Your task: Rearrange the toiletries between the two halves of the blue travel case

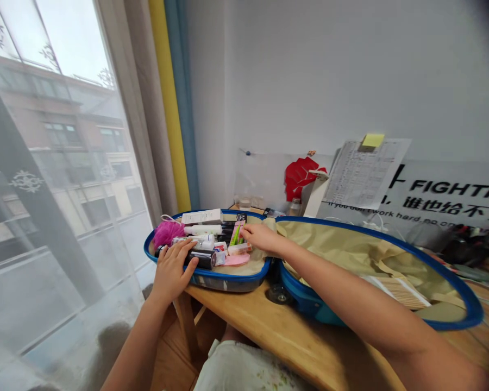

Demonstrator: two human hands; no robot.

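An open blue-rimmed suitcase [224,276] lies on a wooden desk [293,331], with a shallow half full of toiletries and a beige-lined lid half [350,255] to the right. My left hand [173,270] wraps over a black cylindrical tube [204,259] at the front of the pile. My right hand [261,237] reaches across the lining, its fingertips touching a pink-and-green packet [237,233]. Nearby lie a magenta bath pouf [167,233], a white box [201,216], white tubes [201,229], and a pink pad [236,260].
A sheer curtain [44,217] covers the window at the left. Behind the suitcase stand a small bottle [295,207], a red fist-shaped cutout [300,175], and a printed sheet [362,174]. Dark cluttered items [468,244] sit at the right.
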